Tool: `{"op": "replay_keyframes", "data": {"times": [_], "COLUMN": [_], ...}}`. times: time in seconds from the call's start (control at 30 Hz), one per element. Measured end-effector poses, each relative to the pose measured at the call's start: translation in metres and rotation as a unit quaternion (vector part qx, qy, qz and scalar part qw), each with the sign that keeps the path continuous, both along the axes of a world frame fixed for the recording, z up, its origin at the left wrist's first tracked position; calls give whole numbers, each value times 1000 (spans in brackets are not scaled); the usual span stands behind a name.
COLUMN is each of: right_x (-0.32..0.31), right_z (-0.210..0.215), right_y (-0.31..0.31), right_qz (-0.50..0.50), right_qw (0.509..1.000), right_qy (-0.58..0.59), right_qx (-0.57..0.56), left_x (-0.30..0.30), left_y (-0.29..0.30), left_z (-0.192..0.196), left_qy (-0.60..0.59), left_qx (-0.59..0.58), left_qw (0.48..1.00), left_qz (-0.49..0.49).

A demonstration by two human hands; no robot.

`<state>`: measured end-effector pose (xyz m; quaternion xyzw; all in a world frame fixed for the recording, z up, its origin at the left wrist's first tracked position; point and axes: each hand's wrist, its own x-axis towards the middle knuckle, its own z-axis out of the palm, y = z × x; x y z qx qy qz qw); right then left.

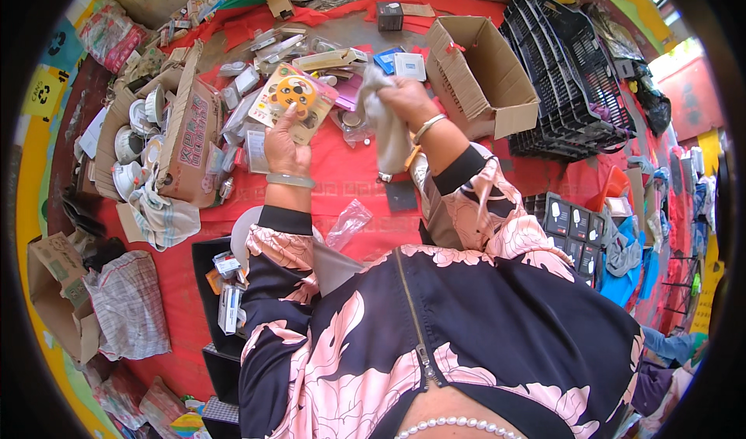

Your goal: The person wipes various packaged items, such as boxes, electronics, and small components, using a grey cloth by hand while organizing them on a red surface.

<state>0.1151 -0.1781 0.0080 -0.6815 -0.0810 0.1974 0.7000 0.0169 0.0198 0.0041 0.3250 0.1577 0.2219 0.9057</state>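
Observation:
My left hand (287, 151) grips a flat pale board with an orange cartoon bear face (295, 91), thumb on its front and the other fingers hidden behind. My right hand (409, 102) is closed on a grey cloth (381, 132) that hangs down from it, apart from the board. Beyond the board lies a heap of small boxed and bagged goods (272, 47) on the red floor covering. A purple flat piece (353, 93) shows between my hands. Just past my right hand is a white square box (409, 66).
An open cardboard box (480, 81) and black plastic crates (563, 74) stand at the right. At the left, a carton (190, 140) holds several white round items. A checked sack (128, 307) sits lower left. Clear plastic wrap (350, 223) lies close to me.

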Motion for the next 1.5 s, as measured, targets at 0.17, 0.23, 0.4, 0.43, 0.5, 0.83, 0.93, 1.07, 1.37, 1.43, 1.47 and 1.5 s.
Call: {"op": "replay_keyframes", "data": {"times": [0.17,0.23,0.4,0.43,0.5,0.83,0.93,1.07,1.37,1.43,1.47,1.5], "right_x": [-10,-13,-19,-27,-40,-54,-18,-9,-44,-39,-41,-40], "right_z": [20,16,19,26,27,36,57,59,39,33,36,35], "right_y": [7,12,14,16,23,23,-7,-11,32,40,39,39], "right_qz": [107,140,-43,-83,-106,33,-97,-77,139,181,206,213], "right_qw": [990,984,953,881,757,990,976,962,875,830,824,836], "right_qy": [48,27,-293,-432,-593,-128,56,-9,-461,-528,-527,-505], "right_qx": [73,106,-60,-171,-255,43,187,262,-49,-10,-35,-25], "left_x": [-10,-13,-7,-11,-15,-9,-17,-26,-25,-25,-26,-29], "left_y": [-10,-14,-23,-24,-23,1,5,-2,-12,-15,-16,-18], "left_z": [7,15,14,15,10,13,16,23,16,13,13,13], "left_qy": [-55,-71,61,75,-22,-90,-86,-95,-17,38,65,69], "left_qx": [61,81,212,192,80,-87,-80,-18,43,92,117,134], "left_qw": [990,982,975,978,986,991,991,981,944,929,919,920], "left_qz": [-115,-157,-23,-10,-143,-56,-61,-170,-327,-357,-371,-361]}}
